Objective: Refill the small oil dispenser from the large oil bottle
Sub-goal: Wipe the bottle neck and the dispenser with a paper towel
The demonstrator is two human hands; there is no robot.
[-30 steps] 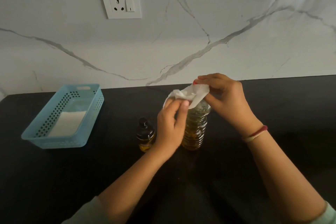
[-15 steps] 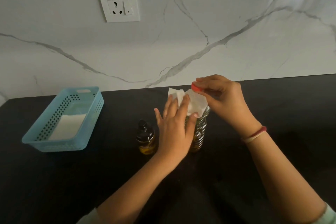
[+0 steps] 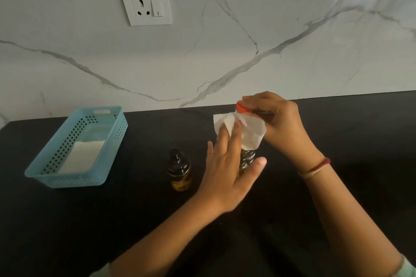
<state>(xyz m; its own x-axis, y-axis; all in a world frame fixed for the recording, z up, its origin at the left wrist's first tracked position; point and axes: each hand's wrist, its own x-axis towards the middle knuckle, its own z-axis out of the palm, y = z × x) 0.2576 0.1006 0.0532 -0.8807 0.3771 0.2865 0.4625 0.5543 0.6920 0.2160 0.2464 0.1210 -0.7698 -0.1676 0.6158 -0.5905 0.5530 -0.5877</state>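
While the right hand (image 3: 279, 119) pinches the orange plastic cap (image 3: 242, 108) of the tall ribbed clear oil bottle (image 3: 247, 159), the left hand (image 3: 227, 164), fingers straight, presses a white paper tissue (image 3: 249, 132) against it. Opening seems to be the step in hand. Next, the cap needs a firm twist. The small dark glass dispenser (image 3: 179, 170) stands just beside on the black surface (image 3: 112, 220).

From where I stand, no words, brands or numbers can be read. The one sign is a short dark upright stroke low on the rocker switch (image 3: 157, 6) of the white socket plate (image 3: 145, 5). Any print on the large oil bottle (image 3: 246, 159) is too dark to tell.
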